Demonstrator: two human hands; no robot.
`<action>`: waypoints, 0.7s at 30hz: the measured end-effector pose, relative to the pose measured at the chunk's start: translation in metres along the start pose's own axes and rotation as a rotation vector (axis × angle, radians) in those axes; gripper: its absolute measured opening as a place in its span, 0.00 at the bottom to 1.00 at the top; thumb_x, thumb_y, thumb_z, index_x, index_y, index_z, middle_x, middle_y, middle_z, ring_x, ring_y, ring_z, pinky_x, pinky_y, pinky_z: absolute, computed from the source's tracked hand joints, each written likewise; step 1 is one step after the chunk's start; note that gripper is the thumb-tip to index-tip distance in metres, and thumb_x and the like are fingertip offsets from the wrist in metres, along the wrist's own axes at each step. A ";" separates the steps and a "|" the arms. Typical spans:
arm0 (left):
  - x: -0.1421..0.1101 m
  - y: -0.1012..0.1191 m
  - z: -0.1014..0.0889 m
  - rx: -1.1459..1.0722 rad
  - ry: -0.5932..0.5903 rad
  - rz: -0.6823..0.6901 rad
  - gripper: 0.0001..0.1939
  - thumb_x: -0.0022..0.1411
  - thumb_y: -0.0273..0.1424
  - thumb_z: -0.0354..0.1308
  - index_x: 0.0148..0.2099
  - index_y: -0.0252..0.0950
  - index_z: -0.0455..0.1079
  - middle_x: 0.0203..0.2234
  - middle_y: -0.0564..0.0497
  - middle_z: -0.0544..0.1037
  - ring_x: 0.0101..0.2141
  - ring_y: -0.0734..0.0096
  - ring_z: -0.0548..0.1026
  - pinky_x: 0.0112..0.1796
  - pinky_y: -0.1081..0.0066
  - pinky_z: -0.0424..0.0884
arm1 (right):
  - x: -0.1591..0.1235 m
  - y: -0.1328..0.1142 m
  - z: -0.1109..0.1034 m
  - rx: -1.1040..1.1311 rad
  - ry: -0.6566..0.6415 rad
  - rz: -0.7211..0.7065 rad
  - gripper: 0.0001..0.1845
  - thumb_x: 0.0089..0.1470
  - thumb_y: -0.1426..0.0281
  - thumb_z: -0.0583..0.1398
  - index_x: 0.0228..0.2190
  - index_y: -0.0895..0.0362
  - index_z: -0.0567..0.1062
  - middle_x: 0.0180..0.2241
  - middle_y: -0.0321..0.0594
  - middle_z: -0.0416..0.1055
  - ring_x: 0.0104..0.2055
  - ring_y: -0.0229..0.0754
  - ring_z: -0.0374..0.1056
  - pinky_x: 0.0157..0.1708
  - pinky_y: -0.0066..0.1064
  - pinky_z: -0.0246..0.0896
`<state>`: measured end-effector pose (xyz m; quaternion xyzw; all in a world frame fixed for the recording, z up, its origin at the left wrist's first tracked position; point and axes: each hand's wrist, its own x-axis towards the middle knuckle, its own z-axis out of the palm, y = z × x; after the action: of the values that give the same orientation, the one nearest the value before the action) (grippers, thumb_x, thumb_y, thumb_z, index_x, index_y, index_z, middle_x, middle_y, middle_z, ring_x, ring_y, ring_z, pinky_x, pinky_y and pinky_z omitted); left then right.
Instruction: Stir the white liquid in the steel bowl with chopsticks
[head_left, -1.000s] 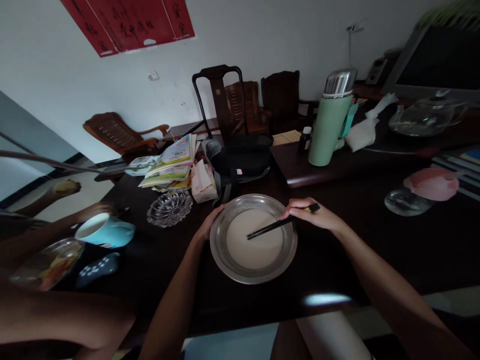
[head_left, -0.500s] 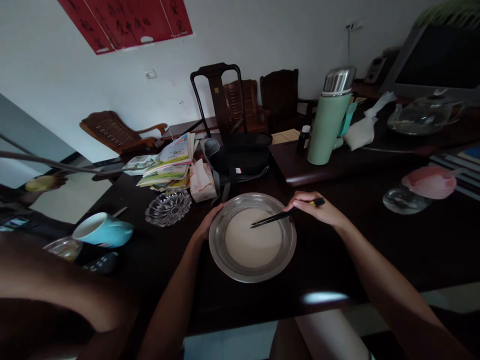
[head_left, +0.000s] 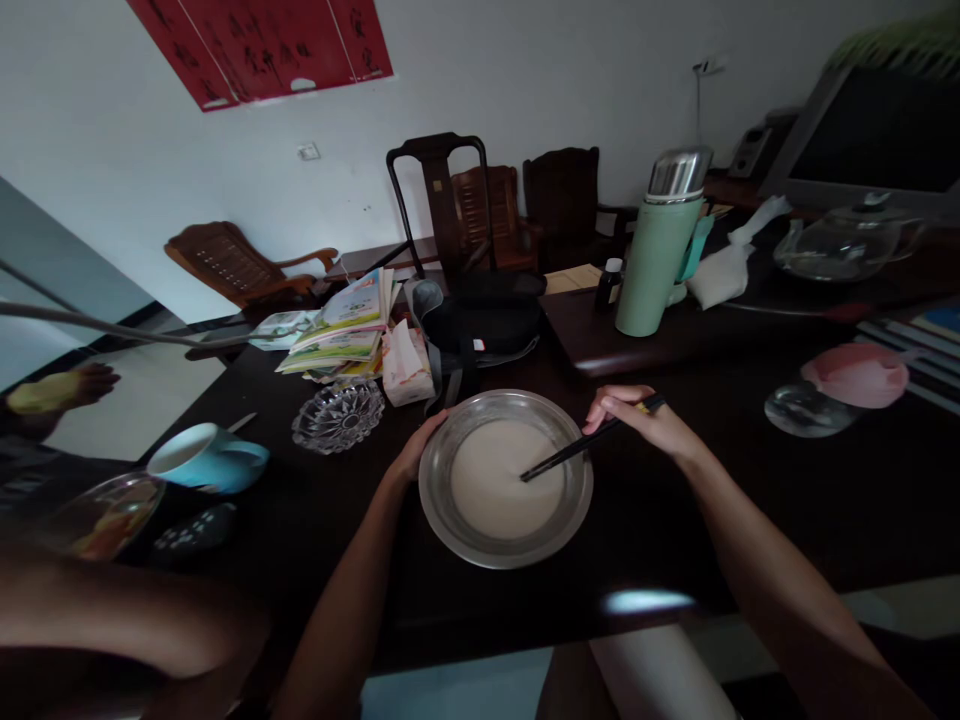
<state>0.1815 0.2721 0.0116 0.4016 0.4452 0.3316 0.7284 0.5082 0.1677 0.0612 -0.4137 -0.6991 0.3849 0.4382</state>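
A wide metal bowl [head_left: 433, 515] stands on the dark table in front of me, with a pale, milky liquid [head_left: 495, 490] in it. My left hand [head_left: 422, 443] grips the bowl's left rim, its fingers partly hidden behind the side. Black chopsticks [head_left: 574, 449] are held in my right hand [head_left: 630, 412] above the bowl's right rim. Their tips reach down into the liquid near the middle, where a small ripple shows. Behind the bowl are a tissue pack [head_left: 407, 365] and a black bag [head_left: 487, 325].
Left are a glass dish [head_left: 337, 415], a blue mug [head_left: 210, 458], a remote [head_left: 196, 528] and another person's arm [head_left: 127, 610]. A green thermos [head_left: 660, 255] stands on a raised board at right, near a tied white bag [head_left: 724, 272], a glass teapot [head_left: 840, 245] and a pink-lidded jug [head_left: 851, 378].
My right hand and the chopsticks have shifted slightly right, and their tips sit lower in the liquid. My left hand stays on the rim. A yellowish hand at far left has moved.
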 end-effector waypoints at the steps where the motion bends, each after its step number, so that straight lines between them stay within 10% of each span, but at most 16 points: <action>1: 0.000 0.000 0.000 -0.006 -0.001 -0.003 0.14 0.60 0.34 0.54 0.45 0.35 0.74 0.32 0.50 0.79 0.33 0.66 0.75 0.40 0.70 0.67 | 0.000 0.000 0.002 0.009 -0.046 -0.002 0.19 0.59 0.60 0.52 0.30 0.58 0.77 0.28 0.41 0.76 0.33 0.42 0.72 0.36 0.31 0.64; 21: -0.001 0.000 0.004 -0.038 -0.044 -0.010 0.17 0.62 0.33 0.50 0.49 0.32 0.72 0.34 0.48 0.79 0.34 0.65 0.75 0.39 0.70 0.67 | 0.000 -0.002 0.001 -0.120 -0.008 0.004 0.17 0.58 0.61 0.54 0.30 0.57 0.78 0.32 0.42 0.76 0.36 0.43 0.71 0.39 0.31 0.62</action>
<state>0.1849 0.2700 0.0129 0.3926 0.4249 0.3274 0.7471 0.5070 0.1666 0.0622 -0.4391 -0.7218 0.3450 0.4088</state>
